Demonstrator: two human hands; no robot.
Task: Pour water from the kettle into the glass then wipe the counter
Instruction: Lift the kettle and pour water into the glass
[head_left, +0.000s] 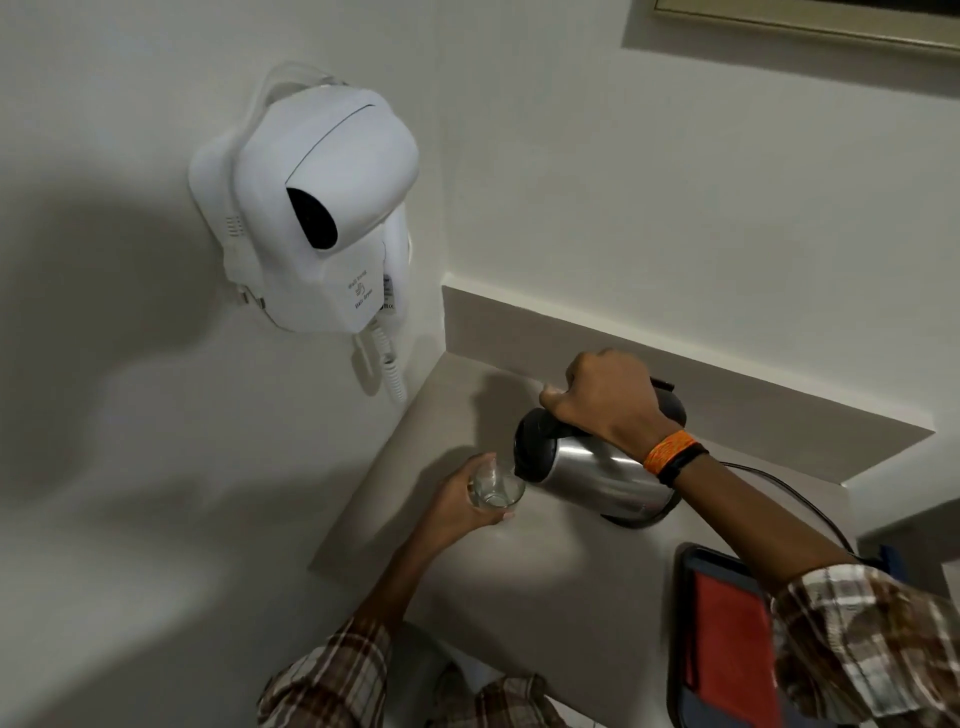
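Observation:
A steel kettle (597, 473) with a black lid is tilted to the left above the grey counter (545, 571), its spout at the rim of a clear glass (496, 488). My right hand (608, 400) grips the kettle's handle from above. My left hand (457, 504) holds the glass just above the counter, beside the spout. A little water shows in the bottom of the glass. A red cloth (732, 644) lies on a dark tray (691, 571) at the lower right.
A white wall-mounted hair dryer (317, 208) with a coiled cord hangs on the left wall. The kettle's black power cord (795, 493) runs right along the counter. A raised ledge (675, 374) borders the counter's back edge.

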